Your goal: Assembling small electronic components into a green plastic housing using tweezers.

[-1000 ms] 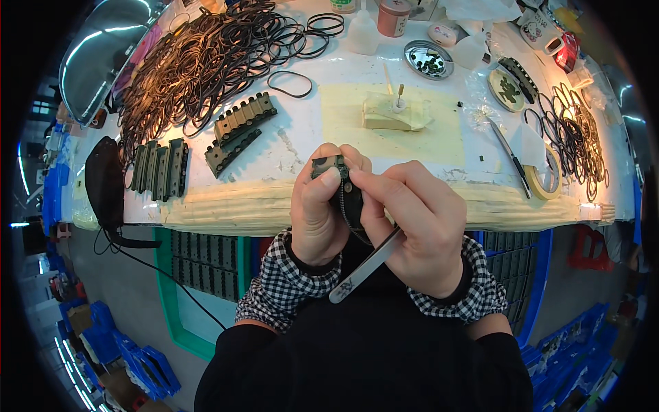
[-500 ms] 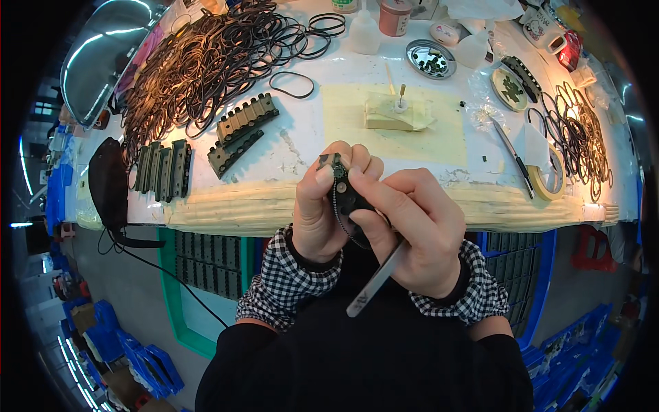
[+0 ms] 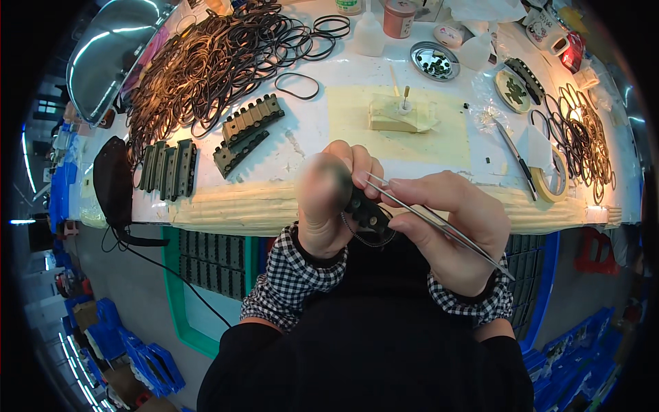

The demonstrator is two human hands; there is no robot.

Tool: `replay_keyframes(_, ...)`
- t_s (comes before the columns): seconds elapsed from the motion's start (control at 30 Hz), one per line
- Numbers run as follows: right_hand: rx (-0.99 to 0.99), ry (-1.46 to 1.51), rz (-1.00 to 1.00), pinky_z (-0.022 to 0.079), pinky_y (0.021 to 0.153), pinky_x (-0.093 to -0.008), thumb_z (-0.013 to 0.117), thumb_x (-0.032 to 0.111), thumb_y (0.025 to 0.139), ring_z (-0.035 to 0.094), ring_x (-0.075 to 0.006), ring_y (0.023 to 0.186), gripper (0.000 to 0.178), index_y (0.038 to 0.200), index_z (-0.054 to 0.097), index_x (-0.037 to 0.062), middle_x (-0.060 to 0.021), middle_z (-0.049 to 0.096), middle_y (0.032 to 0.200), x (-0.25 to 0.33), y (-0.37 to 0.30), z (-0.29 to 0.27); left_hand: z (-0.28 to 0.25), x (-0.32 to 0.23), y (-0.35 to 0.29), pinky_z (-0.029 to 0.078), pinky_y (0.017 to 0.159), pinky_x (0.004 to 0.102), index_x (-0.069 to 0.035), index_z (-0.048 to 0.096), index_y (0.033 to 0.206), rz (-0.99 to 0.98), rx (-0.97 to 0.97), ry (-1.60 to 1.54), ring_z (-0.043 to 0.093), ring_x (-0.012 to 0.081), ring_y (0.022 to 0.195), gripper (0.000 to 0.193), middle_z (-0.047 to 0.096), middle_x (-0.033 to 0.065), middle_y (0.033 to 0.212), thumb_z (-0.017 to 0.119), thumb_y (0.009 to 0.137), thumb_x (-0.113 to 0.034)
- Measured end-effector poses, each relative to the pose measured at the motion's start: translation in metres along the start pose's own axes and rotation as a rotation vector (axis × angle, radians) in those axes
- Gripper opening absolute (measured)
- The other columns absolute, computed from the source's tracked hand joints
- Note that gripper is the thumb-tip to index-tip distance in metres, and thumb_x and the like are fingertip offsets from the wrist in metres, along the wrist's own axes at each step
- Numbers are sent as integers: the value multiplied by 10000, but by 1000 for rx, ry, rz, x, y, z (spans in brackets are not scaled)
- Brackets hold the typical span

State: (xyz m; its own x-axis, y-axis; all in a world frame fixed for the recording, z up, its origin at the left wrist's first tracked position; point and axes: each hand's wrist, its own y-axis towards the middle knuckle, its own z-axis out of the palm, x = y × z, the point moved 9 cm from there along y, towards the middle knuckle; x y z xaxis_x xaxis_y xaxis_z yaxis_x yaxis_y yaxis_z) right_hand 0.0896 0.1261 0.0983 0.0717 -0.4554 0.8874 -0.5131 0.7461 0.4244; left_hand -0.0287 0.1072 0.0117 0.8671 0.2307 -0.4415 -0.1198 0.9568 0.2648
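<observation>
My left hand (image 3: 321, 223) is closed round a dark green, bumpy block (image 3: 364, 209) above the front edge of the table. A thin dark cord (image 3: 364, 242) hangs in a curve below this block. Part of the left thumb and the block's upper end is blurred. My right hand (image 3: 473, 216) pinches a pair of metal tweezers (image 3: 449, 231) between thumb and fingers. The tweezers' tips point up and left, close to the left fingers and the block. Whether they grip anything is too small to tell.
Similar blocks (image 3: 252, 118) stand at the left beside a heap of dark rubber rings (image 3: 206, 75). Further right are a taped pale block (image 3: 398, 117), a dish of small dark parts (image 3: 435, 62), a craft knife (image 3: 518, 161) and a tape roll (image 3: 551, 182). A green tray (image 3: 173, 288) sits below the table.
My right hand has drawn back to the right, off the block. The tweezers have turned from pointing down toward me to pointing up and left at the block.
</observation>
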Motion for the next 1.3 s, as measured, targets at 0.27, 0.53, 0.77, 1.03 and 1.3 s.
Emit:
replay_keyframes(0.27,24,-75,-204,482,702,-307,777,84,719,618,-215,774,268,969,707,17,-75,664,841,9,6,6,7,1,-2,460,743,309,-92,456,893,-6,12,17,503,161,806,255,500,36,832,630,844,-272)
replay_keyframes(0.53,-11,-72,-200,484,683,-302,770,73,720,618,-214,763,263,967,705,9,-84,654,826,6,5,8,5,-1,-1,464,745,307,-86,456,900,11,0,7,516,162,806,262,502,39,838,634,844,-270)
replay_keyframes(0.77,-11,-81,-200,483,673,-298,772,67,716,614,-211,751,261,962,707,10,-83,652,816,6,6,10,4,-2,-1,456,748,304,-88,451,893,29,12,9,514,159,802,262,495,36,834,633,841,-270)
replay_keyframes(1.03,6,-51,-121,485,679,-296,747,29,744,621,-211,757,191,926,696,6,-91,660,815,3,7,11,2,-4,-2,441,743,297,-93,455,891,43,-8,74,505,150,792,268,490,35,830,645,839,-275)
replay_keyframes(1.3,54,31,-67,483,692,-285,721,15,783,624,-198,763,124,901,684,11,-85,662,808,-7,9,11,1,-3,-2,442,772,314,-85,458,898,56,6,131,498,154,802,285,493,41,840,660,834,-276)
